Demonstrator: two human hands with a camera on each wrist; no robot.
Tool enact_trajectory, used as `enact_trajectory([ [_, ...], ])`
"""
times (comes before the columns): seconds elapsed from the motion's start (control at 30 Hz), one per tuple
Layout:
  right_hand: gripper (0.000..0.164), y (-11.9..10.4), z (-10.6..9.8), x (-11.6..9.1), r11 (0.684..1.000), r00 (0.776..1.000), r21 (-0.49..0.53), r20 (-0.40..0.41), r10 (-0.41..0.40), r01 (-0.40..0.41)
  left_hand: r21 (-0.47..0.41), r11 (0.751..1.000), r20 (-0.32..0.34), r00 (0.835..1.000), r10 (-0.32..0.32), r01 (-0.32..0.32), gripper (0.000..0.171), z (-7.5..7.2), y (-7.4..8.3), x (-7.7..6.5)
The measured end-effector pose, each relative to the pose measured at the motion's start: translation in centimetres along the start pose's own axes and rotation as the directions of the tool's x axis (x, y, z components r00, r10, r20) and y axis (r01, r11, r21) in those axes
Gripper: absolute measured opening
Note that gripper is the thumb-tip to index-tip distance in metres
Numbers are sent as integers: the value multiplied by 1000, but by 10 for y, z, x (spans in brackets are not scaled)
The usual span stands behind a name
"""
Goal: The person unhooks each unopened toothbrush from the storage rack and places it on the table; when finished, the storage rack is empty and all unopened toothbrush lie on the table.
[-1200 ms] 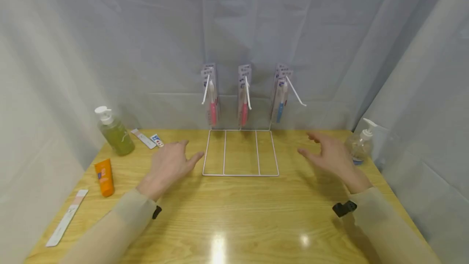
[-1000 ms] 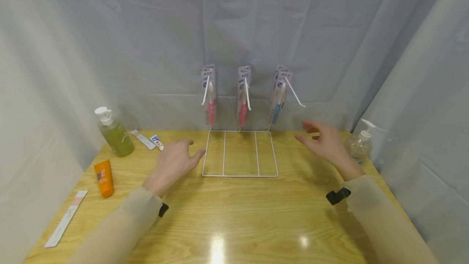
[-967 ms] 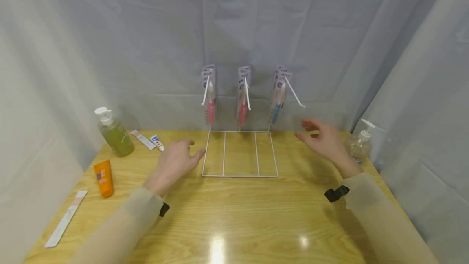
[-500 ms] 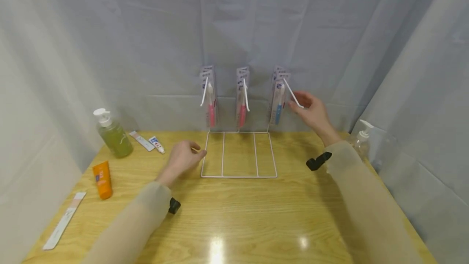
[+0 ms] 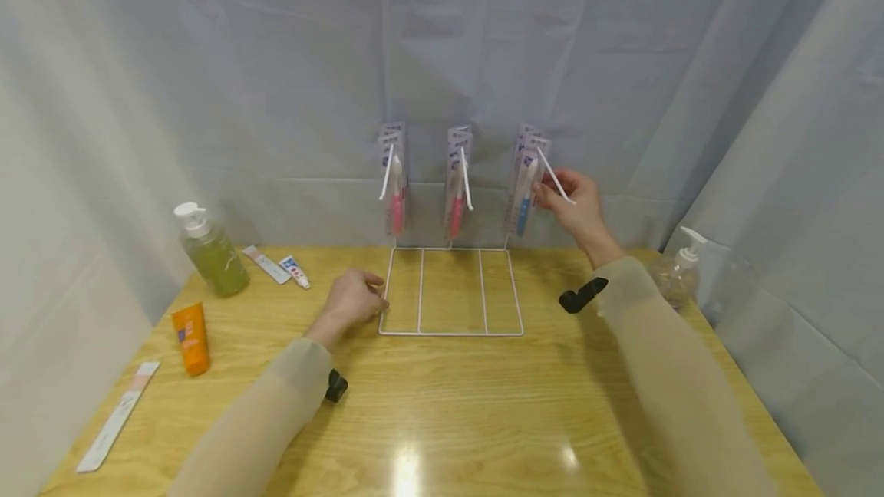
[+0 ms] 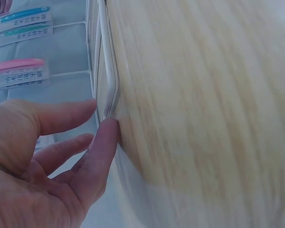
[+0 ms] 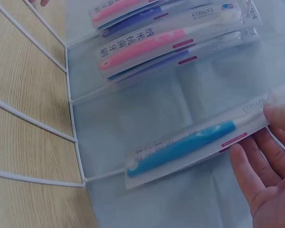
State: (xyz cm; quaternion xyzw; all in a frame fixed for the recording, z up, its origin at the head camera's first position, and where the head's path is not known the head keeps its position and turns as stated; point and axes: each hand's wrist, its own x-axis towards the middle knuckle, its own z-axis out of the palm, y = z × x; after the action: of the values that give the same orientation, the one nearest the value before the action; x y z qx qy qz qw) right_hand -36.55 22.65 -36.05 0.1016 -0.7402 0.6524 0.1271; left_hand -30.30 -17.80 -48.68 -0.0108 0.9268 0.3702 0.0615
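Note:
In the head view, a white wire display rack (image 5: 450, 334) stands at the table's back, with packaged toothbrushes hanging on its three hooks. At the rightmost hook, my right hand (image 5: 575, 202) pinches a packaged blue toothbrush (image 7: 180, 147); in the right wrist view the thumb lies over the front near the bristles and the fingers go behind. The pack still hangs on its hook. My left hand (image 5: 354, 297) is at the rack's left base wire (image 6: 109, 71), with thumb and fingertips closed around the wire near its bend. Packaged pink toothbrushes (image 5: 397, 209) hang on the left and middle hooks.
Left on the table (image 5: 449, 413) are a green pump bottle (image 5: 216, 259), an orange tube (image 5: 191, 340), a small toothpaste tube (image 5: 295, 272) and two slim white-pink packets (image 5: 119, 416). A clear pump bottle (image 5: 677, 278) stands right. Grey curtains (image 5: 297, 83) surround the table.
My right hand has moved up and left from beside the rack to the blue toothbrush pack and taken hold of it. My left hand has shifted right to the rack's left wire, its fingers drawing together.

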Motion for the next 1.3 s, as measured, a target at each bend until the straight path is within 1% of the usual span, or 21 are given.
enact_trajectory([
  [0.03, 29, 0, 1, 0, 1000, 1000, 7, -8, 4, -4, 0, 1000, 10, 1000, 0, 0, 57, 2, -4, 5],
  [0.1, 26, -1, 1, 0, 1000, 1000, 28, -19, 5, -5, 17, 1000, 15, 1000, 16, -17, 58, 12, -19, 23],
  [0.13, 24, -1, 2, 0, 999, 1000, 33, -26, 4, -3, 13, 1000, 25, 1000, 15, -15, 57, 13, -22, 27],
  [0.2, 21, -2, 2, -1, 999, 999, 40, -36, -4, 5, 3, 1000, 30, 999, 13, -13, 54, 8, -9, 15],
  [0.23, 20, -1, 2, -1, 999, 999, 42, -40, -9, 11, -4, 1000, 28, 999, 16, -16, 52, 6, -5, 11],
  [0.27, 20, -1, 2, -1, 999, 999, 41, -40, -15, 17, -3, 1000, 18, 999, 31, -31, 50, 8, -7, 11],
  [0.33, 18, -1, 2, -1, 999, 999, 43, -44, -27, 29, -26, 999, 23, 1000, 19, -19, 48, 1, 8, -5],
  [0.47, 19, -4, -2, -4, 999, 999, 32, -35, -27, 28, -31, 999, 9, 1000, 27, -27, 45, 1, 13, -14],
  [0.5, 20, -5, -4, -4, 999, 999, 29, -33, -18, 19, -36, 999, 14, 1000, 14, -14, 45, -1, 19, -18],
  [0.6, 17, -11, -12, -7, 1000, 1000, -5, -22, 4, -4, -31, 999, 12, 1000, 8, -8, 43, 0, 19, -19],
  [0.73, 7, -19, -26, -16, 999, 1000, -31, -10, 26, -26, -33, 999, 11, 1000, -2, 2, 45, 0, 21, -19],
  [0.8, 8, -22, -34, -23, 998, 999, -57, 2, 37, -37, -38, 999, 14, 1000, -4, 4, 46, 0, 23, -20],
  [0.87, 9, -24, -43, -32, 993, 998, -103, 19, 58, -56, -42, 999, 17, 1000, -6, 7, 46, -1, 25, -21],
  [0.97, 19, -25, -57, -50, 980, 993, -177, 56, 103, -92, -36, 999, 23, 1000, -5, 6, 47, -1, 27, -21],
  [1.07, 32, -24, -70, -72, 964, 983, -234, 103, 155, -127, -19, 1000, 23, 1000, 7, -7, 46, -1, 28, -20],
  [1.13, 36, -20, -76, -89, 951, 969, -263, 140, 204, -162, -16, 1000, 25, 1000, 16, -16, 47, -1, 28, -20],
  [1.2, 35, -14, -81, -107, 940, 946, -269, 186, 264, -209, -14, 1000, 27, 999, 25, -25, 47, -2, 27, -19],
  [1.27, 34, -6, -84, -125, 925, 914, -267, 230, 334, -271, -7, 999, 32, 999, 32, -32, 47, -2, 24, -16],
  [1.3, 33, -1, -86, -133, 915, 896, -270, 250, 367, -300, -5, 999, 33, 999, 38, -38, 48, 0, 19, -12],
])
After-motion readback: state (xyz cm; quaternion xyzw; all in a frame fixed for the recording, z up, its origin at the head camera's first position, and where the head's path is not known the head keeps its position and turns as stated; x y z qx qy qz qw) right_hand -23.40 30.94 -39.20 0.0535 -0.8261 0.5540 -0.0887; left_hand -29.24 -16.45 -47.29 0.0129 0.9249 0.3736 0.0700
